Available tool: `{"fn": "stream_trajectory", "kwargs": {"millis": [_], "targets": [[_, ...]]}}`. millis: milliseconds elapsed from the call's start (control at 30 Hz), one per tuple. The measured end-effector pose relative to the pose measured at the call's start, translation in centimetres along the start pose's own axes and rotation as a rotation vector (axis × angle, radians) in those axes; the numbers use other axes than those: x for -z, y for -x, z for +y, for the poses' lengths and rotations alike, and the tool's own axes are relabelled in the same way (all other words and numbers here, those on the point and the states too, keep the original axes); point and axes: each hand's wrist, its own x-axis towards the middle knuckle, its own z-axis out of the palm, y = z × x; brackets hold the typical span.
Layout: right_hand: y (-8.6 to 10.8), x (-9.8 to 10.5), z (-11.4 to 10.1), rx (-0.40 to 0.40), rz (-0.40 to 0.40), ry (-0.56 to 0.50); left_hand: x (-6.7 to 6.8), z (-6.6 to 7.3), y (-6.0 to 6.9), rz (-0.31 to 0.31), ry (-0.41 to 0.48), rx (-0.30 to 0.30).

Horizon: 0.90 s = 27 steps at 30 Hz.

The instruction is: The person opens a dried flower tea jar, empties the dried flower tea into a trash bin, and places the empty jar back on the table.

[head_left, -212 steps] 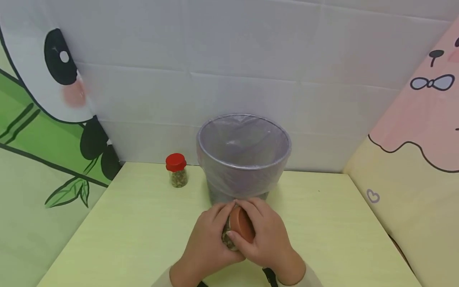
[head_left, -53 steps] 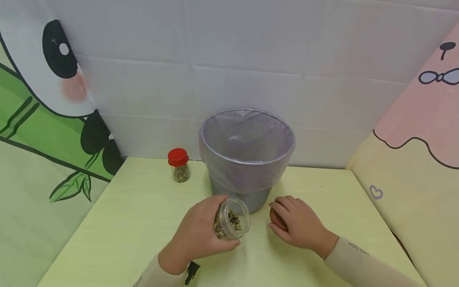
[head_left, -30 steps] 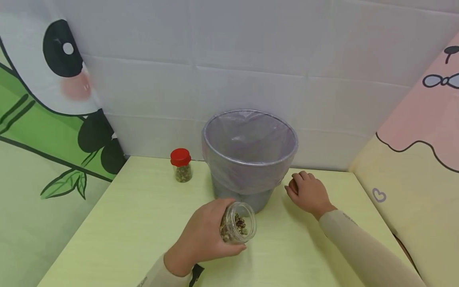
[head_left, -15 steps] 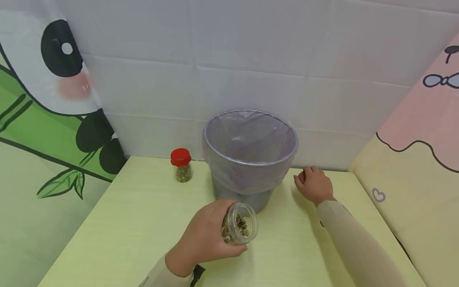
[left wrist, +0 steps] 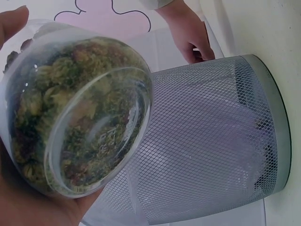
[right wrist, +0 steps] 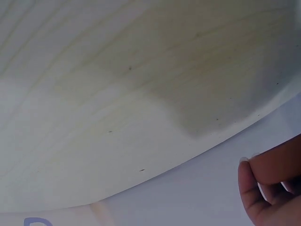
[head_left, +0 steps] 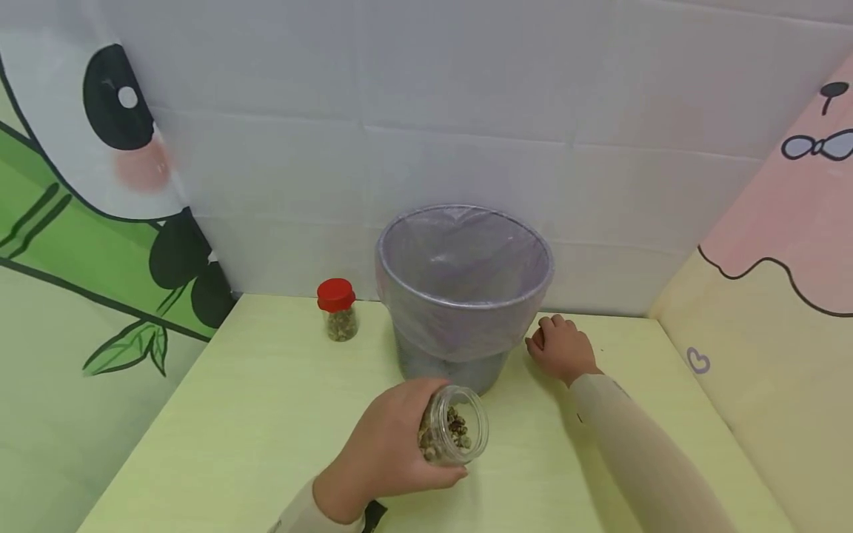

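Note:
My left hand (head_left: 393,444) grips a clear jar (head_left: 453,426) of dried plant bits. Its uncapped mouth tilts to the right, in front of the bin. In the left wrist view the jar's base (left wrist: 99,132) is close up, with the dried bits showing through. My right hand (head_left: 563,348) is low beside the bin's right side, fingers curled. The right wrist view shows its fingers (right wrist: 251,193) around the orange-brown lid (right wrist: 277,162); in the head view the hand mostly covers that lid. A second jar with a red lid (head_left: 336,295) stands upright at the back left.
A grey mesh bin (head_left: 453,370) lined with a thin translucent bag (head_left: 460,329) stands at the back centre, near the white wall sheet (head_left: 466,96). Pale yellow tabletop (head_left: 266,414) spreads around it. Cartoon-printed sheets hang left and right.
Earlier both hands were on the jar and its orange-brown lid. The lid came off with the right hand, which went right and back, then slightly left. The left hand keeps the jar tilted.

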Motion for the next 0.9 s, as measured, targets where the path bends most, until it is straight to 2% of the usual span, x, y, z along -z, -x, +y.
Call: {"fn": "stream_trajectory", "kwargs": {"millis": [367, 600, 900], "targets": [[0.3, -1.1, -0.3, 0.009, -0.080, 0.006, -0.3, 0.0, 0.0, 0.003, 0.004, -0.005], [0.4, -1.5, -0.5, 0.028, -0.083, 0.003, -0.2, -0.1, 0.0, 0.013, -0.003, -0.020], [0.2, -2.2, -0.3, 0.052, -0.117, 0.060, 0.0, -0.3, 0.0, -0.004, 0.022, -0.001]]}}
